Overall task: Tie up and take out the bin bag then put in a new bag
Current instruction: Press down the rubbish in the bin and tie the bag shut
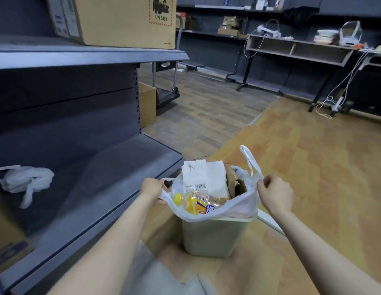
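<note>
A pale green bin (215, 239) stands on the wooden floor, lined with a white plastic bin bag (238, 207) whose rim is pulled up off the bin's edge. The bag holds white paper, torn cardboard and a yellow-orange bottle (196, 202). My left hand (154, 189) grips the bag's left edge. My right hand (274, 194) pinches the bag's right side at the base of its handle loop (250, 159), which sticks upward. A crumpled white bag (27, 179) lies on the lower grey shelf to the left.
Grey metal shelving (89, 56) runs along the left, with a large cardboard box (121, 20) on top. A second cardboard box (147, 103) and a trolley (167, 94) stand behind it. Desks with cables (343, 81) line the far right wall.
</note>
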Motion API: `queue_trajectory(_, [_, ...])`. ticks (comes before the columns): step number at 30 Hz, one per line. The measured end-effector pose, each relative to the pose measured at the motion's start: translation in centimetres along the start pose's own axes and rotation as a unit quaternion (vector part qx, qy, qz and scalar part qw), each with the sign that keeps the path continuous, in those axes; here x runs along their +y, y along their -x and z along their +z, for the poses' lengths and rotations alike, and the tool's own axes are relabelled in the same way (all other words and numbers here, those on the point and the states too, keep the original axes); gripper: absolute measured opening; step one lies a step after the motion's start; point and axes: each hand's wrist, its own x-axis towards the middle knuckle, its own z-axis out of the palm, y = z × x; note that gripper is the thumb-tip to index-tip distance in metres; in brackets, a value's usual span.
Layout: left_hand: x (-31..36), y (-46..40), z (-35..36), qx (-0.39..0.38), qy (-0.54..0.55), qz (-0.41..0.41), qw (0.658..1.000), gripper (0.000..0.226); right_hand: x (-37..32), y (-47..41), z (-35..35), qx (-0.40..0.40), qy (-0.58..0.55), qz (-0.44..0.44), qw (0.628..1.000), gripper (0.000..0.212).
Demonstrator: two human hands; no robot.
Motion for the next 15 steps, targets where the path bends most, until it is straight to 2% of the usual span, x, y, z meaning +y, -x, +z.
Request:
queue_trajectory(2, [1.4,1.0,-0.1,-0.002,-0.025,0.061,0.998,0.037,-0.2,0.0,0.0,-0.006,0.001,0.001,1.000,0.020])
queue_trajectory(4, [2.6,1.8,-0.2,-0.001,0.005,0.113,0.994,0.041,-0.3,0.0,0.0,-0.004,-0.003,-0.002,1.000,0.019])
queue_trajectory(8, [4.4,3.2,0.2,0.012,0.014,0.251,0.968,0.045,-0.1,-0.2,-0.5,0.044,-0.041,-0.013,0.998,0.023])
queue_trajectory(11, [4.7,4.1,1.0,0.005,0.012,0.313,0.950,0.040,-0.1,0.1,-0.9,0.079,-0.037,-0.063,0.994,0.028])
queue_trajectory(15, [5.0,5.0,1.7,0.037,0.003,0.385,0.922,0.037,-0.4,0.8,-0.8,0.112,-0.003,-0.173,0.979,0.028])
